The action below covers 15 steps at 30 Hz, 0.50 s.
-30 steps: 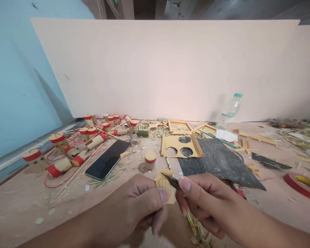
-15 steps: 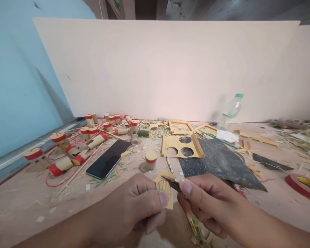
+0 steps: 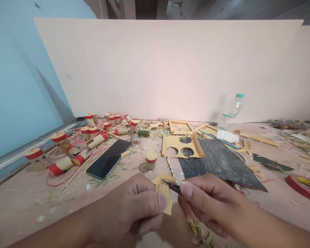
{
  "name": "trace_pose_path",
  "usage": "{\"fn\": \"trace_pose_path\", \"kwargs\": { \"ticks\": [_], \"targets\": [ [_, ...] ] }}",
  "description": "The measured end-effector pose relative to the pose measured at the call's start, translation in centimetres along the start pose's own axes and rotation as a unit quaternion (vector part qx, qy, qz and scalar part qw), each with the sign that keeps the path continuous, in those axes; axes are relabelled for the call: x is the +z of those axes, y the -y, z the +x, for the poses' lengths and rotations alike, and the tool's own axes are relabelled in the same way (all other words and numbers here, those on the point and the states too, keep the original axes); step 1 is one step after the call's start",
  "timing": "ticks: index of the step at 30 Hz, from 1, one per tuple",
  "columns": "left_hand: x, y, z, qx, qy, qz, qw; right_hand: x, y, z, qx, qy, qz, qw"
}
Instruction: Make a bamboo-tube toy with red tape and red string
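My left hand is closed on a small yellow card piece with a circle drawn on it, thumb pressed on its lower edge. My right hand is closed on a thin dark-tipped cutting tool, whose point rests on the card's upper right. Both hands are low in the middle of the view, close above the work surface. The tool's lower part is hidden in my fingers.
A black phone lies left of the hands. Several red-banded bamboo cylinders with red wire spread at the left. A yellow card with round holes, a dark sheet, a water bottle and red tape roll lie behind and right.
The card piece has turned slightly in my left hand and sits a little lower. The tool tip stays on it. Nothing else has moved.
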State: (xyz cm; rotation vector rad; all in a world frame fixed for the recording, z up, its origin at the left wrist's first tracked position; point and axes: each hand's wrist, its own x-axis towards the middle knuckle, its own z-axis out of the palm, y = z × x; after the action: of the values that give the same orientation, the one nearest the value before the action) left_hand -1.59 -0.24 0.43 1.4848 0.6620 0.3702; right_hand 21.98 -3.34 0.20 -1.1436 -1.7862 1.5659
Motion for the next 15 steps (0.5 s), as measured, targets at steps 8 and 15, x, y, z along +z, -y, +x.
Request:
{"fn": "trace_pose_path", "kwargs": {
  "ticks": [8,15],
  "targets": [
    [0.02,0.30,-0.45,-0.019,0.001,-0.047,0.999,-0.09,0.45,-0.16,0.002,0.006,-0.009,1.000],
    [-0.47,0.32,-0.47,-0.011,0.013,-0.019,1.000,-0.10,0.50,-0.15,0.001,0.004,-0.024,1.000]
  ]
}}
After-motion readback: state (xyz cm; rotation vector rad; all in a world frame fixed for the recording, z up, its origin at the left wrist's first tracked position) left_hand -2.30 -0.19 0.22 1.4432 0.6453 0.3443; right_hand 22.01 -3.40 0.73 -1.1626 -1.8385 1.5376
